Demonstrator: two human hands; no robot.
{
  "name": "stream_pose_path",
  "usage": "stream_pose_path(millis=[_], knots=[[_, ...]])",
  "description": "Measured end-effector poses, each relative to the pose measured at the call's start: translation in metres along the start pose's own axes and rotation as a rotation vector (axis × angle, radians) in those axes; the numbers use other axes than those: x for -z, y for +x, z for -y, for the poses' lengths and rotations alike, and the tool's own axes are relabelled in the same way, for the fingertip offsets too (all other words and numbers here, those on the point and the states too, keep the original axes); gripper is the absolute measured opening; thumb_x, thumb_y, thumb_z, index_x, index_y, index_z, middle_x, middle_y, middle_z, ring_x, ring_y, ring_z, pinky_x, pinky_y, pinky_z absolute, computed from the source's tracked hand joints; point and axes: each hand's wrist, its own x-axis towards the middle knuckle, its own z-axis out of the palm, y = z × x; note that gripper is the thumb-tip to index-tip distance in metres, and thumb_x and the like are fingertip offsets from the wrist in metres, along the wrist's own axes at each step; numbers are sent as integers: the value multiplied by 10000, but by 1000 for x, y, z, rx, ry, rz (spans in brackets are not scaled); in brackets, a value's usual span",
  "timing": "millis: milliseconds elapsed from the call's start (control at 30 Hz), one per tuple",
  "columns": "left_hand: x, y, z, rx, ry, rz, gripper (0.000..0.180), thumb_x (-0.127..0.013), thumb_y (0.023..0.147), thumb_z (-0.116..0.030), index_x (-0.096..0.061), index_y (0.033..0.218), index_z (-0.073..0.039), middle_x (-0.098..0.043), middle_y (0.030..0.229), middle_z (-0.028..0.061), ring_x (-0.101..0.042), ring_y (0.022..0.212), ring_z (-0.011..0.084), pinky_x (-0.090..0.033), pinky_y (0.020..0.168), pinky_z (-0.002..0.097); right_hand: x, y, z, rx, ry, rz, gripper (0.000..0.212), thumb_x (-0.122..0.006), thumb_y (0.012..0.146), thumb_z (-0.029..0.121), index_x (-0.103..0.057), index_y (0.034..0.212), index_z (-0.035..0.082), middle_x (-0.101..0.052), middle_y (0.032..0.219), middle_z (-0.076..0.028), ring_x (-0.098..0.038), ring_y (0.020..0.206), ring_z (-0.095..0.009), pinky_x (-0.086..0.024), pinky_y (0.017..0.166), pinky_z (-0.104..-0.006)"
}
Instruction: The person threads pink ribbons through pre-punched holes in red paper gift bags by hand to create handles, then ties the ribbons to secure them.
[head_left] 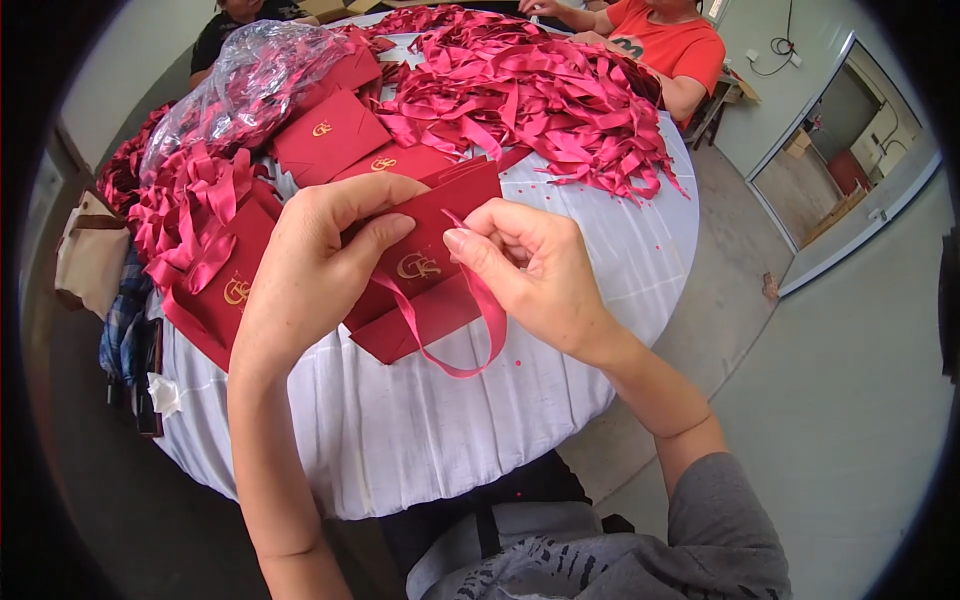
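A dark red paper gift bag (pixel 430 310) with a gold emblem is held above the near part of the round table. My left hand (pixel 345 250) grips its upper left edge between thumb and fingers. At the bag's upper right edge, my right hand (pixel 520 260) pinches one end of a pink-red satin ribbon (pixel 490 330). The ribbon hangs in a loop across the bag's front. Its other end passes near my left thumb; the fingers partly hide where it joins the bag.
A white cloth covers the round table (pixel 630 300). A large heap of red ribbons (pixel 540 100) fills the far side. More red bags (pixel 335 135) and a clear plastic bag (pixel 245 85) lie left. A person in an orange-red shirt (pixel 670 50) sits opposite; another person in black (pixel 225 35) sits far left.
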Motion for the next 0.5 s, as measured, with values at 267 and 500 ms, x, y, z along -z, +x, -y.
stream_pose_path(millis=[267, 500], knots=[[1, -1, -1, 16, -25, 20, 196, -591, 870, 3, -618, 1053, 69, -655, 874, 27, -564, 819, 59, -472, 760, 220, -2, -2, 2, 40, -103, -50, 203, -611, 877, 76, -538, 703, 0, -483, 502, -50, -422, 438, -59, -326, 406, -270], [-1, 1, 1, 50, -137, 19, 170, -553, 862, 24, -597, 1022, 65, -643, 815, 51, -541, 772, 60, -464, 724, 236, -2, -3, 7, 68, -172, -68, 216, -604, 879, 78, -516, 696, 2, -477, 508, -89, -424, 415, -116, -335, 410, -296]])
